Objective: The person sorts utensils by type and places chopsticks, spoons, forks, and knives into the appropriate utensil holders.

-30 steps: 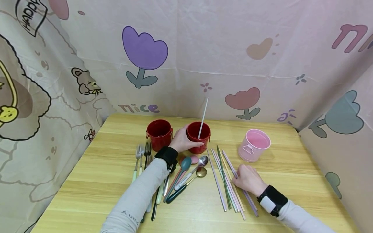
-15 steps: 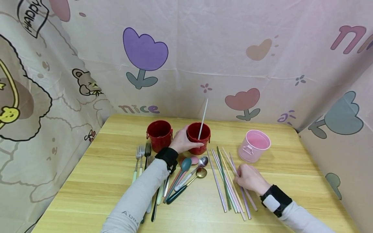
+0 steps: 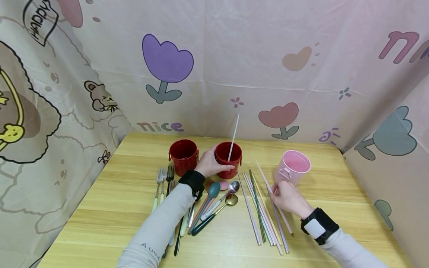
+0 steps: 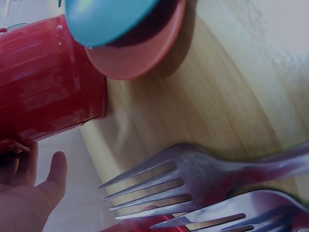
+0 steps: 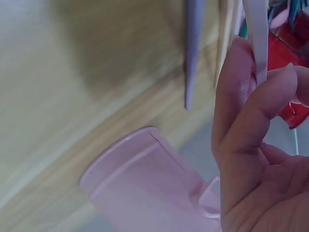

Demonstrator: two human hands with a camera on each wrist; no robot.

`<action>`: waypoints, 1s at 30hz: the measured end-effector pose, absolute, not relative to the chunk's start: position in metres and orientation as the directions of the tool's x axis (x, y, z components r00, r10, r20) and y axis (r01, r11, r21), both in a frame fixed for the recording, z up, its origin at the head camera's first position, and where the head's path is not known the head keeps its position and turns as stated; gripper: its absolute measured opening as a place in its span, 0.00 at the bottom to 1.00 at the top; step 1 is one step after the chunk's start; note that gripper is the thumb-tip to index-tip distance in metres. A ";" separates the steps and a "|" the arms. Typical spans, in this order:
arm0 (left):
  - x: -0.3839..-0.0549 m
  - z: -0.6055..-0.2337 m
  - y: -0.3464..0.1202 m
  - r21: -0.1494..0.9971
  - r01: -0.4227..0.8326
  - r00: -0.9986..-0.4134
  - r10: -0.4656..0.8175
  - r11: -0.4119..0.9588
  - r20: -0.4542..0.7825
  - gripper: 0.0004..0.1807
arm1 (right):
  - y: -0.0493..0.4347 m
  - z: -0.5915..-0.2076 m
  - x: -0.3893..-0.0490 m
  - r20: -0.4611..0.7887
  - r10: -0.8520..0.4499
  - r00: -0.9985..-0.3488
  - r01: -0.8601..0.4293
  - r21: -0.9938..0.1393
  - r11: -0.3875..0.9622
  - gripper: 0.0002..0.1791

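My left hand [image 3: 208, 163] holds the right-hand red bucket [image 3: 236, 153] by its side, thumb across the front. A single white chopstick [image 3: 235, 130] leans upright inside that bucket. My right hand [image 3: 289, 197] pinches a pale pink chopstick [image 5: 257, 36] between thumb and fingers, its narrow end pointing up and away. Under it lies a purple chopstick [image 3: 280, 227] on the table. To its left several more chopsticks [image 3: 259, 208] in green, yellow, pink and purple lie side by side. The pink bucket [image 3: 291, 175] stands just beyond my right hand.
A second red bucket [image 3: 183, 158] stands left of my left hand. Several forks [image 3: 159, 178] lie left of my left forearm, partly hidden by it. Several spoons [image 3: 213, 190] lie between that forearm and the chopsticks. A printed cloth [image 3: 218, 67] hangs behind the table.
My right hand has separated the pale pink chopstick from the purple one and raised it slightly, moving it away from me. My left hand stays at the red bucket.
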State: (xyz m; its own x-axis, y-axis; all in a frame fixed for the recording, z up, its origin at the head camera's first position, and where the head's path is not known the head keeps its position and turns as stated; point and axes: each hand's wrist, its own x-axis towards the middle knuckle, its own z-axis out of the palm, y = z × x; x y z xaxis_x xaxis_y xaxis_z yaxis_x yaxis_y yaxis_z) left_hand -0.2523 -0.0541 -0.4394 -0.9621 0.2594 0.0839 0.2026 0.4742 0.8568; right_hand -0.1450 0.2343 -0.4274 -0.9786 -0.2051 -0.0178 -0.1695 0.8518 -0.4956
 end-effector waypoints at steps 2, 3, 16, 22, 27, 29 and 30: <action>-0.252 -0.440 -0.054 0.858 0.199 -0.963 0.259 0.473 0.080 0.45 | 0.233 -0.425 -0.148 0.005 -0.216 -0.976 -0.190 -0.500 0.845 0.04; -0.252 -0.440 -0.054 0.859 0.197 -0.963 0.257 0.473 0.079 0.46 | 0.232 -0.424 -0.150 0.020 -0.223 -0.975 -0.202 -0.500 0.842 0.04; -0.253 -0.441 -0.055 0.859 0.196 -0.963 0.257 0.472 0.079 0.45 | 0.208 -0.400 -0.179 0.134 -0.228 -0.964 -0.263 -0.550 0.792 0.03; -0.253 -0.441 -0.055 0.860 0.197 -0.963 0.259 0.471 0.079 0.45 | 0.191 -0.385 -0.197 0.172 -0.180 -0.968 -0.249 -0.648 0.720 0.06; -0.254 -0.443 -0.054 0.857 0.209 -0.962 0.258 0.472 0.093 0.45 | 0.177 -0.369 -0.213 0.272 -0.134 -0.953 -0.289 -0.678 0.676 0.06; -0.255 -0.443 -0.054 0.855 0.214 -0.961 0.258 0.473 0.097 0.45 | 0.171 -0.363 -0.219 0.307 -0.112 -0.945 -0.301 -0.687 0.661 0.05; -0.255 -0.443 -0.054 0.854 0.214 -0.961 0.259 0.475 0.097 0.45 | 0.169 -0.360 -0.222 0.322 -0.100 -0.941 -0.306 -0.693 0.653 0.05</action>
State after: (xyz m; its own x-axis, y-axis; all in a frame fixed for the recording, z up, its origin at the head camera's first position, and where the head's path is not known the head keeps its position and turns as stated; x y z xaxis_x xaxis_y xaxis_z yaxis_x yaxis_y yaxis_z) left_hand -0.2547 -0.0542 -0.4432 -0.9609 0.2591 0.0971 0.2143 0.4746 0.8537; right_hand -0.2222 0.1687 -0.3597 -0.9414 -0.1000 0.3222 -0.3064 0.6530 -0.6926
